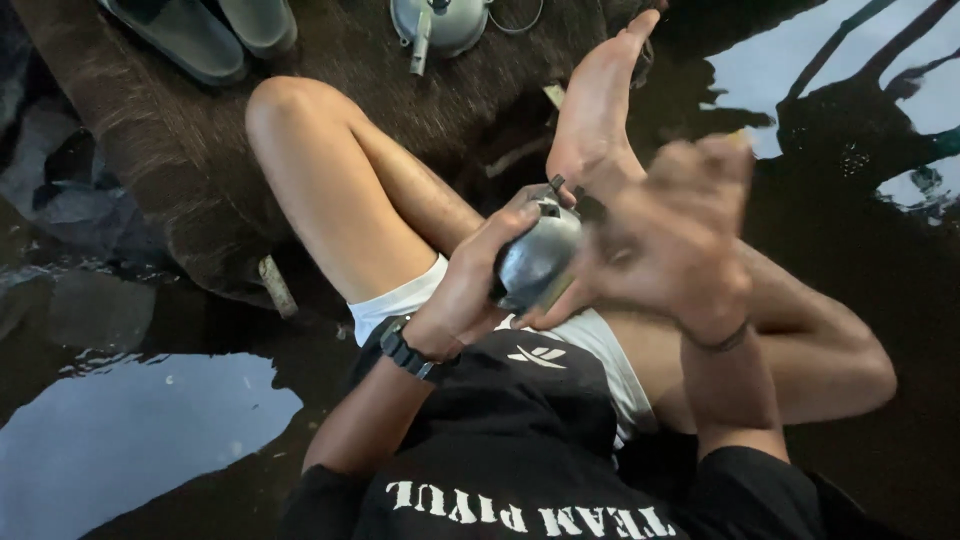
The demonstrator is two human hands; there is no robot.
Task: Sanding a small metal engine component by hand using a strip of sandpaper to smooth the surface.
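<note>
Wet dark floor mirrors pale sky around a person seated cross-legged on a brown mat. Left hand wraps its grip around a rounded grey metal part held over the lap, beside the bare foot. Right hand is blurred, fingers spread wide just beside the part; whether it touches is unclear. Grey sandals and a second metal piece are cut off by the top edge. White lettering crosses the black shirt.

Dark wet floor mirroring pale light; brown fibrous mat; sandals at top.
</note>
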